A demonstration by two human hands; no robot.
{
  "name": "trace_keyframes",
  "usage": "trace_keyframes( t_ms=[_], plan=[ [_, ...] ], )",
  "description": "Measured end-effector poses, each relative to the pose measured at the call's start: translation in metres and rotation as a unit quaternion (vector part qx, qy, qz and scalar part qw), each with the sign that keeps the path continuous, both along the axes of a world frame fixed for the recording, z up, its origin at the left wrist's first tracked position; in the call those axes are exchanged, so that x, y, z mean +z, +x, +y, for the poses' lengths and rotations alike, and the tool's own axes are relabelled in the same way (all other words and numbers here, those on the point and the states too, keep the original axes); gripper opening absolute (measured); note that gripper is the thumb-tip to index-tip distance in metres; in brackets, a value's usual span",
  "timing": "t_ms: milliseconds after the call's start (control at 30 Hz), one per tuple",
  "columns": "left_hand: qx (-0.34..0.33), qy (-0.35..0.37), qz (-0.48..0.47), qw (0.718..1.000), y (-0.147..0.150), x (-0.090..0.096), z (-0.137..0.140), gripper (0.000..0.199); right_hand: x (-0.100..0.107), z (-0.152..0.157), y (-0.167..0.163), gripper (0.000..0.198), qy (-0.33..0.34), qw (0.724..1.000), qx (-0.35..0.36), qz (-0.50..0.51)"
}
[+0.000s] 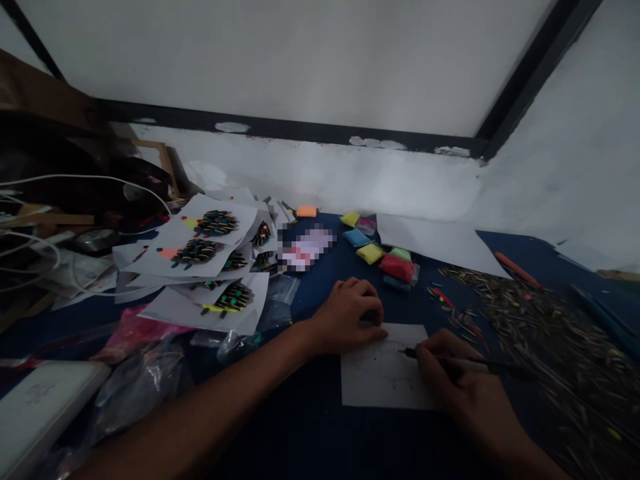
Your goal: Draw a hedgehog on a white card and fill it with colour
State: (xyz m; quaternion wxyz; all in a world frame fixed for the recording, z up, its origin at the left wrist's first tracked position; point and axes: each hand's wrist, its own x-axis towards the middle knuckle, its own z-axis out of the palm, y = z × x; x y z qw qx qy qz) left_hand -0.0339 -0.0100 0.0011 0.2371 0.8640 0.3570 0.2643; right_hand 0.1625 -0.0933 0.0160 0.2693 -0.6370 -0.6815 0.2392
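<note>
A small white sheet of paper [385, 393] lies on the blue tabletop in front of me, with a faint rounded outline and short strokes drawn on it. My right hand [467, 380] is closed around a dark pen [457, 360], whose tip meets the drawing near its upper right. At the sheet's upper left edge rests my left hand [347, 317]. Its fingers are bent and the thumb lies apart from them on the paper, with nothing held. Part of the sheet's right side is hidden behind my right hand.
Striped seeds [555, 353] spread over the right side. Small coloured packets [397, 268] lie beyond my hands, near a larger white sheet [435, 237]. Left stand stacked papers with seed-covered animal pictures [200, 250], plastic bags [140, 387], a white box [50, 407] and white cables [90, 177].
</note>
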Motion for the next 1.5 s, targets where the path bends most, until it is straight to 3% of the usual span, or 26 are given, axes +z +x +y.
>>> trace_keyframes(
  t_ms=[833, 1167, 1500],
  plan=[
    [0.001, 0.005, -0.002, 1.0, 0.0004, -0.0002, 0.0001, 0.015, 0.0015, 0.0001, -0.0007, 0.028, 0.008, 1.0, -0.004, -0.006],
    [-0.001, 0.0, 0.005, 1.0, 0.0003, -0.0004, 0.0007, 0.017, 0.0053, -0.0007, -0.0042, 0.03, 0.033, 0.999, -0.043, 0.002],
    [0.002, 0.004, 0.003, 1.0, 0.0002, 0.0002, -0.0002, 0.015, 0.0016, 0.001, 0.0011, 0.033, 0.022, 1.0, -0.012, -0.007]
  ],
)
